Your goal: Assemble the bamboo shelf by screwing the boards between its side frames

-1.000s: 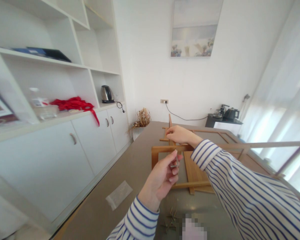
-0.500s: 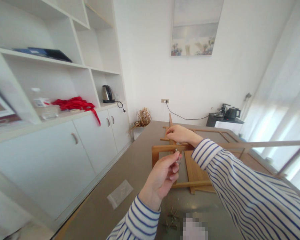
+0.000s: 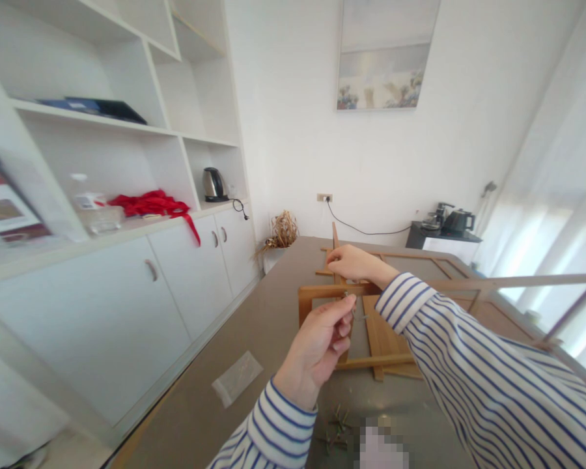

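My left hand (image 3: 321,344) is raised over the table with its fingers pinched on a small metal hex key (image 3: 354,314), close to the near rail of a wooden frame (image 3: 322,291). My right hand (image 3: 352,262) reaches across and grips an upright wooden slat (image 3: 334,238) of that frame, fingers closed around it. Both arms wear blue-and-white striped sleeves. Flat wooden boards (image 3: 381,339) lie under the frame.
The brown table (image 3: 254,339) carries a clear plastic bag (image 3: 237,378), a heap of screws (image 3: 336,428) near me and a long wooden bar (image 3: 532,281) at the right. White cabinets (image 3: 166,286) with shelves, a red cloth and a kettle (image 3: 211,185) line the left.
My left hand has lifted slightly toward the frame's near rail and turned the hex key between its fingers. My right hand has stayed on the upright slat.
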Tool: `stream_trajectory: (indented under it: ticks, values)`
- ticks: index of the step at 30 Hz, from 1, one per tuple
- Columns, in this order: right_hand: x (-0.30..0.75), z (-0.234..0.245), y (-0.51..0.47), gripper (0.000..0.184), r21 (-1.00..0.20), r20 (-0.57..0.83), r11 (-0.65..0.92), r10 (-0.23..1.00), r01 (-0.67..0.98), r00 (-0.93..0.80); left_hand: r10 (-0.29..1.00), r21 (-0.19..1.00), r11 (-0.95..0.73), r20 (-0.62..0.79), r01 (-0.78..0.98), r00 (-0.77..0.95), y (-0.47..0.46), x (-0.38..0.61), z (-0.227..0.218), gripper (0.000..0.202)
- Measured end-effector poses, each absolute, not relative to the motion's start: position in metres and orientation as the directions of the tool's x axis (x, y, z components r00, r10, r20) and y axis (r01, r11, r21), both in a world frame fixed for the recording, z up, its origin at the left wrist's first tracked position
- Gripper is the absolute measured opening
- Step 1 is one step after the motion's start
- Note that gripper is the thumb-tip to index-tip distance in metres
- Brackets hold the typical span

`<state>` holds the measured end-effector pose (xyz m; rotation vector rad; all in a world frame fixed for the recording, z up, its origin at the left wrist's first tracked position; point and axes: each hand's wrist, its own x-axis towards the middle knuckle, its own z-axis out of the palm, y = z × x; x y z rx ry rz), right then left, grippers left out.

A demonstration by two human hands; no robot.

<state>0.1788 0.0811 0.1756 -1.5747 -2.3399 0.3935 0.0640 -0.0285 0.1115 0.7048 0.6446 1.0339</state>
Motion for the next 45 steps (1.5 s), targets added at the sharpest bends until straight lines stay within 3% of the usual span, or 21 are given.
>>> stream_trajectory:
  ticks: [10, 16, 25, 28, 32, 34, 38, 45]
  values:
    - [0.177, 0.178, 0.078, 0.028, -0.37, 0.084, 0.355, 0.933, 0.859, -0.35, 0.921, 0.776, 0.325, -0.131, -0.54, 0.367, -0.031, 0.063, 0.111, 0.038]
    - [0.177, 0.176, 0.079, 0.029, -0.37, 0.087, 0.361, 0.931, 0.856, -0.355, 0.955, 0.803, 0.221, -0.062, -0.553, 0.291, -0.058, 0.071, 0.097, 0.048]
    - [0.177, 0.176, 0.078, 0.029, -0.366, 0.097, 0.374, 0.926, 0.852, -0.364, 0.916, 0.681, 0.28, 0.022, -0.677, 0.401, -0.064, 0.083, 0.085, 0.034]
    - [0.178, 0.176, 0.077, 0.029, -0.372, 0.099, 0.374, 0.926, 0.85, -0.364, 0.92, 0.789, 0.211, 0.04, -0.577, 0.391, -0.062, 0.083, 0.08, 0.034]
    - [0.179, 0.175, 0.079, 0.03, -0.379, 0.102, 0.369, 0.928, 0.849, -0.358, 0.944, 0.951, -0.122, 0.2, -0.282, 0.264, -0.063, 0.079, 0.075, 0.036]
    - [0.179, 0.174, 0.08, 0.029, -0.381, 0.104, 0.368, 0.929, 0.848, -0.356, 0.932, 0.959, -0.245, 0.274, -0.143, 0.238, -0.062, 0.076, 0.075, 0.035]
    - [0.18, 0.174, 0.081, 0.029, -0.388, 0.1, 0.365, 0.93, 0.846, -0.355, 0.918, 0.948, -0.314, 0.287, 0.058, 0.274, -0.062, 0.067, 0.074, 0.036]
    - [0.18, 0.174, 0.08, 0.028, -0.39, 0.108, 0.361, 0.931, 0.847, -0.348, 0.905, 0.909, -0.396, 0.363, 0.129, 0.222, -0.068, 0.061, 0.065, 0.034]
